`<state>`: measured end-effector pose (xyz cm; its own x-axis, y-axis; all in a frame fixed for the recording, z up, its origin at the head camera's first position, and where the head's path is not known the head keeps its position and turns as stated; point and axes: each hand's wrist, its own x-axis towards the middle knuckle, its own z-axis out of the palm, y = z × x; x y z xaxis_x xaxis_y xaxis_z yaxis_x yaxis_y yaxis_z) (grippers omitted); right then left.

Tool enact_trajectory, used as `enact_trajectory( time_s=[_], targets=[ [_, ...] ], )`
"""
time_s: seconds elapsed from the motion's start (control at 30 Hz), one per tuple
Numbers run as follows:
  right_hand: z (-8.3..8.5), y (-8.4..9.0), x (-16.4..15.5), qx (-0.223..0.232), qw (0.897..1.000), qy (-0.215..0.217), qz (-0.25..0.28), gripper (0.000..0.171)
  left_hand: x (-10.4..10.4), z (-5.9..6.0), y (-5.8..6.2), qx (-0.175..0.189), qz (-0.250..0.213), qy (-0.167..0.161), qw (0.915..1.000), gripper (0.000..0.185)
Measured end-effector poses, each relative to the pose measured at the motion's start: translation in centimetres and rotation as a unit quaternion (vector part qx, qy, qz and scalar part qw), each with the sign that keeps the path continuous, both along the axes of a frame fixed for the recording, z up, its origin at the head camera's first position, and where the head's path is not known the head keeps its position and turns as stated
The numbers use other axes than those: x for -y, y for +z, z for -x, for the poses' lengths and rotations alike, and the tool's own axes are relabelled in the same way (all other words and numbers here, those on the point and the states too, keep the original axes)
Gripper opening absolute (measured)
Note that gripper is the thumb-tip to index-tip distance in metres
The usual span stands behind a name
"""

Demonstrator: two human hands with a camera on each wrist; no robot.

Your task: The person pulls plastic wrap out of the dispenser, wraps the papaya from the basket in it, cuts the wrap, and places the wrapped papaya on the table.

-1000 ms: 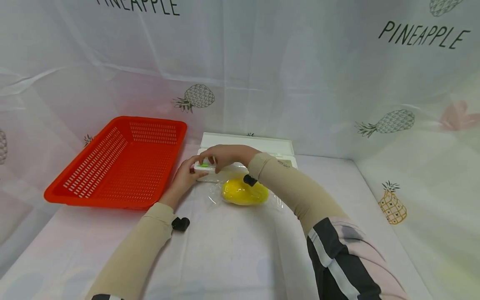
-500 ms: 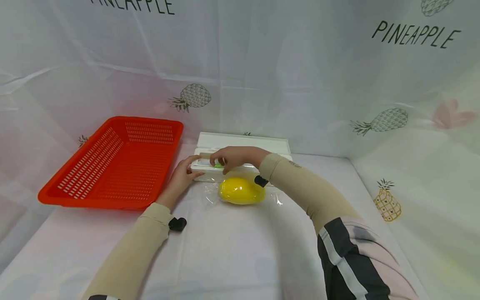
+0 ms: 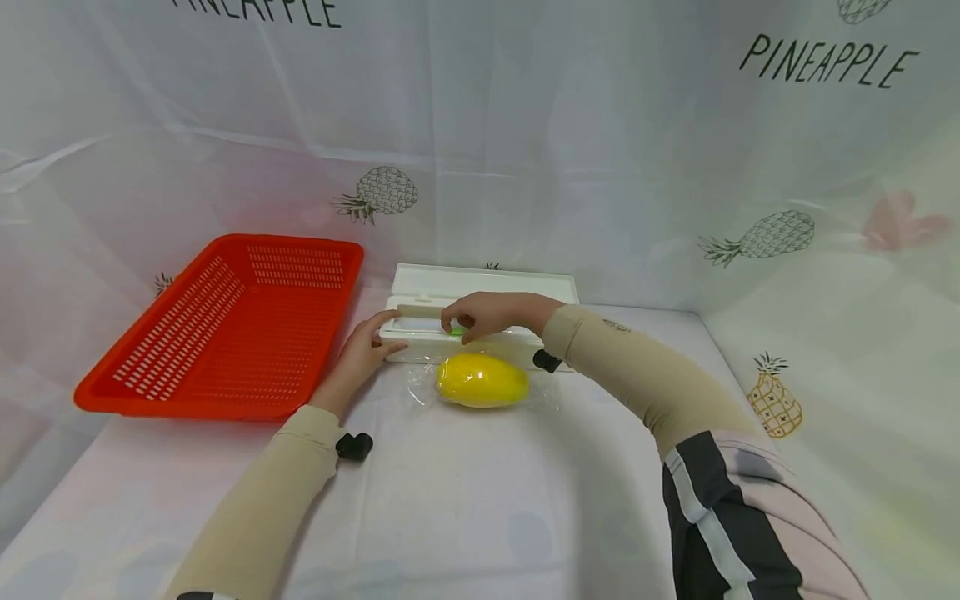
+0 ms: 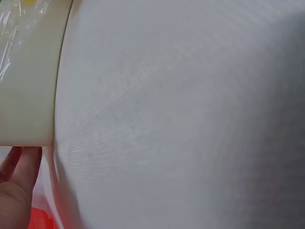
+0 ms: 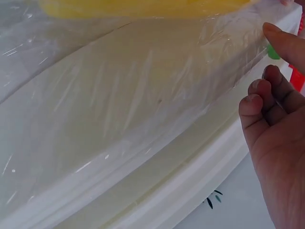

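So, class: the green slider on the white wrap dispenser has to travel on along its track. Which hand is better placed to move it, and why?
The right hand: its fingertips are on the green slider. The left hand only braces the dispenser at its left end, beside the yellow fruit.

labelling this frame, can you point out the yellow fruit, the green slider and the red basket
yellow fruit (image 3: 480, 380), head view, middle of its top side
green slider (image 3: 457, 332), head view, the bit showing under the fingers
red basket (image 3: 161, 402), head view, near rim
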<state>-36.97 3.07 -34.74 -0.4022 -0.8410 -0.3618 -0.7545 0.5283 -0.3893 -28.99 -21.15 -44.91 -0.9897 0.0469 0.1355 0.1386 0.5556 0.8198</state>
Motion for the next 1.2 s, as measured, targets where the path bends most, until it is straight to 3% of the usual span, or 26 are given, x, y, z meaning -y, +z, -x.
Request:
enact_trajectory(
  time_s=[1.2],
  targets=[
    [-0.1,0.2,-6.2,-0.005,0.999,-0.025,-0.029,0.024,0.0,0.1,0.0,-0.002,0.003,-0.004,1.0000,0.062]
  ],
)
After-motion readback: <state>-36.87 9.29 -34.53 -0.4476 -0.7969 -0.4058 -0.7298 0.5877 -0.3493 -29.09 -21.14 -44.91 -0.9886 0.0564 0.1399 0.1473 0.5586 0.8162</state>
